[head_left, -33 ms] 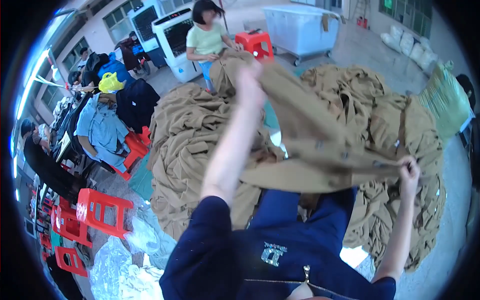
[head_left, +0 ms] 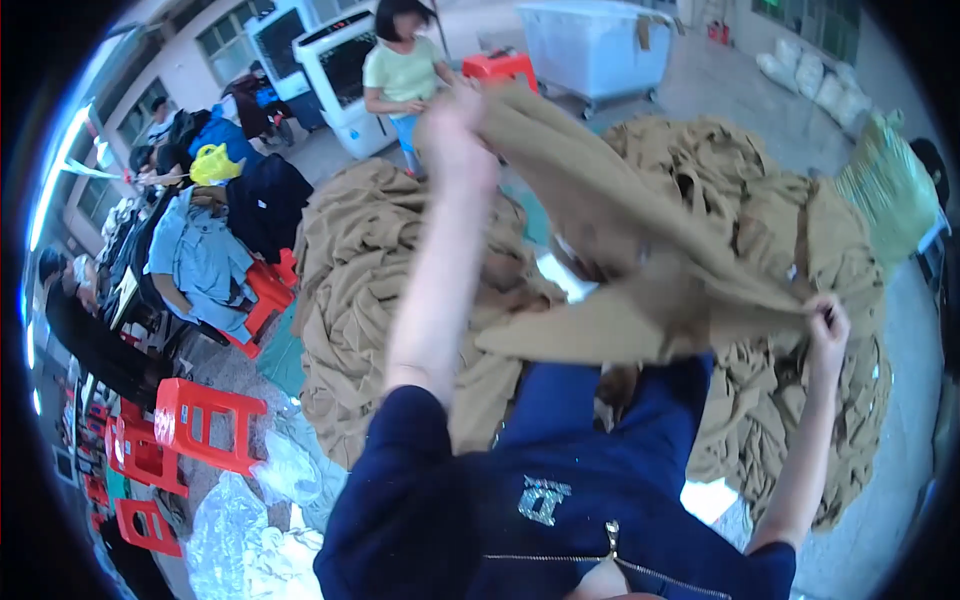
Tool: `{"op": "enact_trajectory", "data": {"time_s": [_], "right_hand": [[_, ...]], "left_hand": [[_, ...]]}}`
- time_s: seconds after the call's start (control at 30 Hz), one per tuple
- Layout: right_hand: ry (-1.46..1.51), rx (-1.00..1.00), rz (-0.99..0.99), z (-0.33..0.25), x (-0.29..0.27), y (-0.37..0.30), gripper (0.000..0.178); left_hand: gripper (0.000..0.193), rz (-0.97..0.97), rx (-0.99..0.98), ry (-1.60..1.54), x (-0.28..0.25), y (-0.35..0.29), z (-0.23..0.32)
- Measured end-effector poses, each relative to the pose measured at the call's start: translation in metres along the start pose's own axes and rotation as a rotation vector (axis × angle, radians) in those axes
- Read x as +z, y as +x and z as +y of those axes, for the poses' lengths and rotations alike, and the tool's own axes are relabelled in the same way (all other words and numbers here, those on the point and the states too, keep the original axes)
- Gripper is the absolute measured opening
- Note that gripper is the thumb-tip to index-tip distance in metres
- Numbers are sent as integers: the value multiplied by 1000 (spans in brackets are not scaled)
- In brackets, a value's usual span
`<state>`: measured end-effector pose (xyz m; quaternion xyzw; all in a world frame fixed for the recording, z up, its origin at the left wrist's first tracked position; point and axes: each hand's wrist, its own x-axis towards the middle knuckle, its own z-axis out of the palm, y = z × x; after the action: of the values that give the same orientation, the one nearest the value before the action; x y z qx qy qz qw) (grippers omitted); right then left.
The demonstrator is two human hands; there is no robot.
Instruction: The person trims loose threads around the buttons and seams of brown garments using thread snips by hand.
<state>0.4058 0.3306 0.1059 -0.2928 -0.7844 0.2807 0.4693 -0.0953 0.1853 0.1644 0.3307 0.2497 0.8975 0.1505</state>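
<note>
A brown garment [head_left: 620,200] is stretched across in front of me, slanting from upper left down to the right. My left hand [head_left: 460,135], raised at the far end of an outstretched arm, is blurred, but the cloth hangs from it. At the right, my right hand [head_left: 828,322] has its fingers closed on the garment's other end. Part of the cloth droops in a fold above my lap. Behind and below it lie a left heap of brown garments [head_left: 370,260] and a right heap of brown garments [head_left: 790,220].
Beyond the left heap stands a person in a pale yellow top [head_left: 405,75]. A white wheeled bin [head_left: 590,50] and a red stool [head_left: 500,68] are at the back. More red stools [head_left: 210,425] and clear plastic bags [head_left: 228,520] lie at left; a greenish sack [head_left: 885,200] is at right.
My left hand has moved a little left and farther away, pulling its end of the garment along. The lower fold of the cloth has swung. My right hand keeps its hold, shifted slightly.
</note>
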Motion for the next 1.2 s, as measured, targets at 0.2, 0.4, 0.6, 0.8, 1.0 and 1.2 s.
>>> {"op": "enact_trajectory", "data": {"time_s": [0.2,0.4,0.6,0.8,1.0,1.2], "right_hand": [[108,71,-13,0,-28,-4,11],[28,210,-104,89,-23,-89,17],[233,878,-247,116,51,-182,6],[8,1009,51,153,101,-225,30],[635,1369,-16,129,78,-256,37],[722,1185,298,113,34,-267,28]], "left_hand": [[38,-3,51,132,-30,-104,211],[33,-567,-742,1526,-155,-264,208],[40,-704,-1126,2242,-202,-260,140],[30,-378,-695,1418,-195,-238,33],[54,-854,-402,1971,-222,-287,-17],[55,-628,-252,1800,-242,-291,-14]]}}
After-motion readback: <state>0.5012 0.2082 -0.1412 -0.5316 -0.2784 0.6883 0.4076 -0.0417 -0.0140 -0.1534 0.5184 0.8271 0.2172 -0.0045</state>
